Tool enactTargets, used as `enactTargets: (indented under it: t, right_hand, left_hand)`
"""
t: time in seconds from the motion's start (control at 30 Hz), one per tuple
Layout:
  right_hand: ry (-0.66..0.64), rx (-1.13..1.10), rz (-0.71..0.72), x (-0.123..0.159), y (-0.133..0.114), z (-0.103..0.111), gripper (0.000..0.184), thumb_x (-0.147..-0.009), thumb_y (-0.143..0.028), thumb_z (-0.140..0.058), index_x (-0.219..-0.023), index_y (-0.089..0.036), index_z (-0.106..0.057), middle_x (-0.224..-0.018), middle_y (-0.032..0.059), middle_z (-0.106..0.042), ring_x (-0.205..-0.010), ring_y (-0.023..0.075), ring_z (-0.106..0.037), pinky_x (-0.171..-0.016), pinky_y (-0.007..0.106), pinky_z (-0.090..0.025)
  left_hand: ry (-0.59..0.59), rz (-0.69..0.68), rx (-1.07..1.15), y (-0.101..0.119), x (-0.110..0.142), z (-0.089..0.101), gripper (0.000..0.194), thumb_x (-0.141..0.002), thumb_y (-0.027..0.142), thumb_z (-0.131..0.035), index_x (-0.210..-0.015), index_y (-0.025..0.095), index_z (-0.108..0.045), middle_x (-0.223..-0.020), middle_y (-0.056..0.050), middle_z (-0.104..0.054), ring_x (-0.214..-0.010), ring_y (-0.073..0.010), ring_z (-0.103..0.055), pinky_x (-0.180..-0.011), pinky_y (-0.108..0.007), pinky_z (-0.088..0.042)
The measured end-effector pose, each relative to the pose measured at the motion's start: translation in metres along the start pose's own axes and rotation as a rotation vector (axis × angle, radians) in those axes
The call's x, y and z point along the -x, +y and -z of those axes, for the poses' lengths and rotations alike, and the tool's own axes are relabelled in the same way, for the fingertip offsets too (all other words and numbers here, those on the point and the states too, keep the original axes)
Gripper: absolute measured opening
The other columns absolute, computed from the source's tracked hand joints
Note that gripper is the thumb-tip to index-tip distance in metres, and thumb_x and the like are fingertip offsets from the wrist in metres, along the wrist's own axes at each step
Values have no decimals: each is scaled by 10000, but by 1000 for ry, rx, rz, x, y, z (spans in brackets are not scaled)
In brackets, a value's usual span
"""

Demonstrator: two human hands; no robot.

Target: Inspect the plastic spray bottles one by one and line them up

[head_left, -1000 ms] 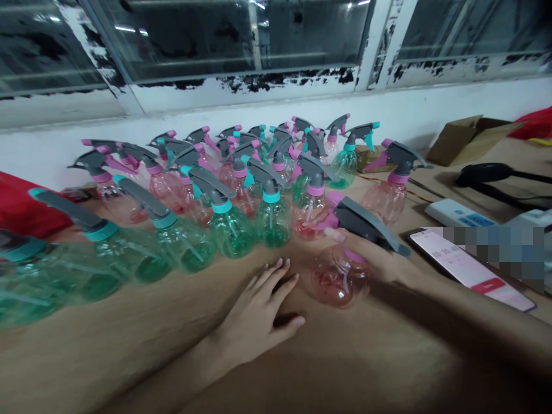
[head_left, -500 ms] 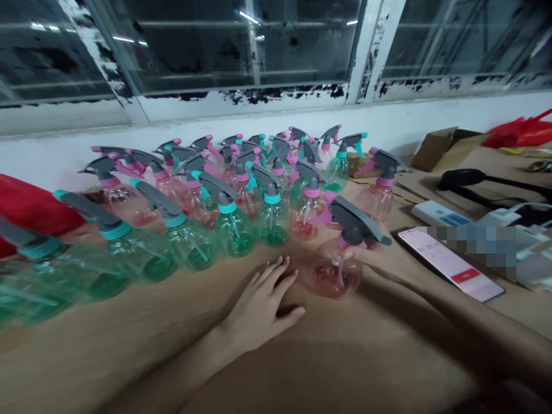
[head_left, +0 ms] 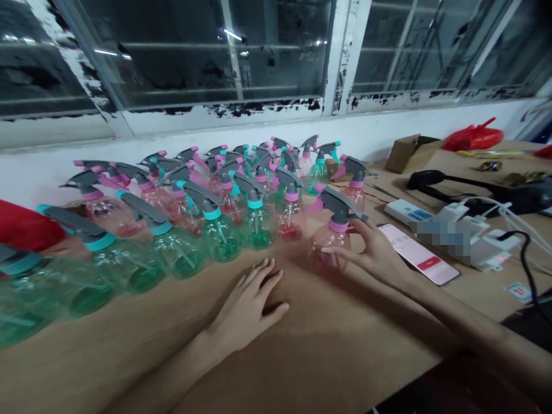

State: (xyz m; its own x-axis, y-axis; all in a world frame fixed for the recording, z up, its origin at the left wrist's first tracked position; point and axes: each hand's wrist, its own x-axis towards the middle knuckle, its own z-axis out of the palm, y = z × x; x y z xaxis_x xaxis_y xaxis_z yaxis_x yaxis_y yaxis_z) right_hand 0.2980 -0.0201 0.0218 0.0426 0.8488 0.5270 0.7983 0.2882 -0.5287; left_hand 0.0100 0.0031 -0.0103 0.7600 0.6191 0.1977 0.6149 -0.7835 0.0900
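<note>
My right hand (head_left: 366,250) is closed around a pink spray bottle (head_left: 328,244) with a grey trigger head, its thumb on the near side of the body. The bottle stands about upright over the table. My left hand (head_left: 254,302) lies flat on the table (head_left: 297,356), fingers spread, holding nothing. Beyond it stands a green spray bottle (head_left: 259,224) with a teal collar. Beside that is another pink spray bottle (head_left: 291,215) with red at its bottom. Several more green and pink bottles stand in rows to the left and behind, partly hiding one another.
A lit phone (head_left: 418,253) lies right of my right hand, beside a white power strip (head_left: 487,247) with cables. Further back are a black strap-like object (head_left: 448,181), an open cardboard box (head_left: 411,154) and a red bag (head_left: 472,137). Windows line the wall behind.
The view has turned to the right, showing more of the power strip. My right hand has shifted its hold from the bottle's neck area to its body. My left hand stays flat.
</note>
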Motion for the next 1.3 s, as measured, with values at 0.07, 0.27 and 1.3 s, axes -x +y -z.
enactTargets:
  t: [0.07, 0.27, 1.3]
  right_hand:
    - [36, 35, 48, -9, 14, 3, 523, -745, -580, -632, -1049, -154, -606, -1039, 153, -597, -901, 301, -616, -769, 453, -523]
    - [53, 46, 95, -39, 37, 2, 544, -782, -582, -583, -1096, -137, -566, -1106, 181, -602, -997, 325, -596, -865, 470, -478]
    - [143, -35, -27, -70, 48, 8, 379, -831, -413, -570, -1133, -184, -570, -1063, 101, -702, -872, 242, -671, -701, 351, -527]
  left_hand:
    - [5, 6, -19, 2, -2, 0, 534, -923, 481, -500, -1330, 136, -471, -1447, -137, -395, -1341, -272, -339, -1069, -450, -320]
    - [3, 18, -58, 14, -17, -3, 492, -931, 419, -515, -1312, 108, -491, -1429, -155, -416, -1318, -282, -377, -1056, -446, -343]
    - [38, -77, 35, 37, -74, -22, 395, -942, 341, -489, -1287, 149, -495, -1417, -129, -436, -1312, -291, -384, -1042, -494, -362]
